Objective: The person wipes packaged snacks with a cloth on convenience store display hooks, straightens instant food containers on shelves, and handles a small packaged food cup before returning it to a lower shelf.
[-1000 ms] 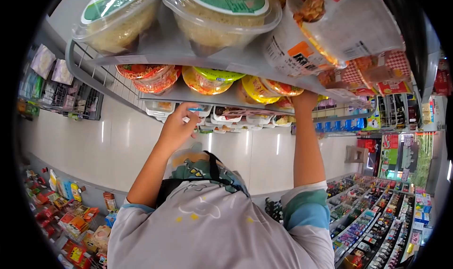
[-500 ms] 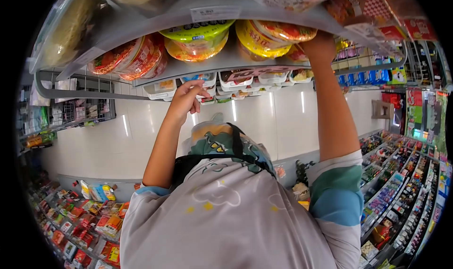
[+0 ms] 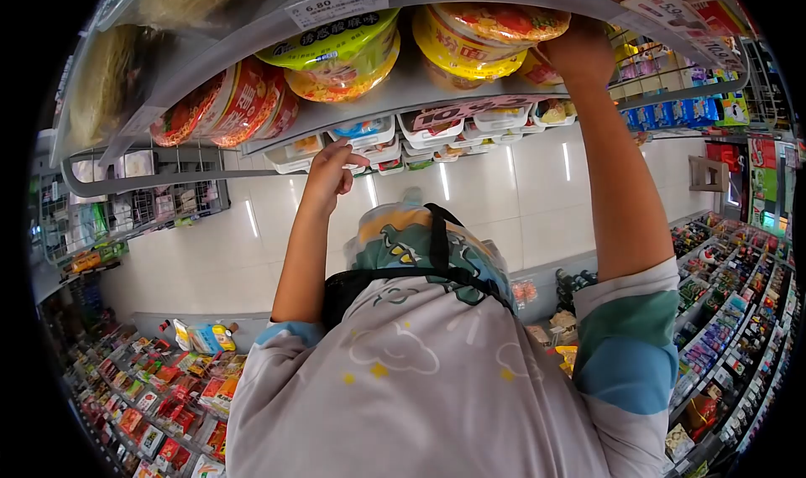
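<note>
My right hand [image 3: 581,52] reaches onto the shelf beside stacked instant noodle bowls. It lies against the right side of a bowl with an orange-red lid [image 3: 508,22], and its fingers are hidden behind the packs. Below that lid is a yellow noodle bowl [image 3: 457,48]. To the left stand a bowl with a green lid [image 3: 340,46] and red noodle bowls [image 3: 252,96] lying on their sides. My left hand [image 3: 330,174] hangs in front of the lower shelf edge, holding nothing, its index finger stretched out and the others loosely bent.
Above, a shelf edge [image 3: 470,0] carries a price tag [image 3: 337,5]. White trays of packs [image 3: 428,134] sit on a lower shelf. A wire rack [image 3: 159,172] projects at the left. Behind me are shelves of packets [image 3: 151,402] and more goods [image 3: 714,335]. A stool [image 3: 708,174] stands on the tiled floor.
The view has shifted, so the shelf tilts and my body appears further right. My left hand's fingers have bent in somewhat. My right hand stays beside the noodle bowls.
</note>
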A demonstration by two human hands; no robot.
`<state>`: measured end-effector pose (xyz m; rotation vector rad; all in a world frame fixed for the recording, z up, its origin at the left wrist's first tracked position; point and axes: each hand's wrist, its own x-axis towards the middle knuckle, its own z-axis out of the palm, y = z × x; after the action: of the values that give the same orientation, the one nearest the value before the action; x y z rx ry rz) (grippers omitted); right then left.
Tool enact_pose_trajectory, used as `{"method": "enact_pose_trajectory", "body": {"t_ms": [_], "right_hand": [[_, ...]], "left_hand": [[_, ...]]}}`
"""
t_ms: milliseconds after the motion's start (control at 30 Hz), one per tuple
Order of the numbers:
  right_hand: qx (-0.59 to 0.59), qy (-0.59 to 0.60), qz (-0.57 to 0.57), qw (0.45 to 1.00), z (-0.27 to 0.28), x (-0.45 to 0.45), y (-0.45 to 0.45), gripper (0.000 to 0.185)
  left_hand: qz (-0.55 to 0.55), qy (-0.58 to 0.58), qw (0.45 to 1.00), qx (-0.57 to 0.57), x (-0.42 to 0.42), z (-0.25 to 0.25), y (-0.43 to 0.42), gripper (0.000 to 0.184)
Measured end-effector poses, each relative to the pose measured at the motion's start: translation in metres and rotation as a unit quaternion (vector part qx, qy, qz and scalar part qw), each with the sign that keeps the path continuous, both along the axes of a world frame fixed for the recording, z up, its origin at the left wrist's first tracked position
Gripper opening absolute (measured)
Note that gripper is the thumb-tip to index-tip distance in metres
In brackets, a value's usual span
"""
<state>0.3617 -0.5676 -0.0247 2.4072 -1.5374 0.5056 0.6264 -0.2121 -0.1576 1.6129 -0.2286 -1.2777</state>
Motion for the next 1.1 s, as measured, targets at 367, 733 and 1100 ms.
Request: {"method": "enact_pose_trajectory", "body": {"t_ms": [367,733,1100], "right_hand": [[-0.038,-0.003,0.013,0.999,-0.006,0.001,-0.006,0.053],[0.0,-0.103,0.003,0.995,-0.002,0.0,-0.002,0.057],[-0.068,-0.2,0.082,0.974,0.007,-0.002,0.013,0.045]], "left_hand": [[0.161,0.324,0.924,-0.122,0.013,-0.04,0.003,0.018],[0.067,0.168,0.983,-0.018,0.006,-0.023,-0.029,0.024],[0.054,0.058,0.997,-0.014,-0.001,-0.021,-0.025,0.023]]}}
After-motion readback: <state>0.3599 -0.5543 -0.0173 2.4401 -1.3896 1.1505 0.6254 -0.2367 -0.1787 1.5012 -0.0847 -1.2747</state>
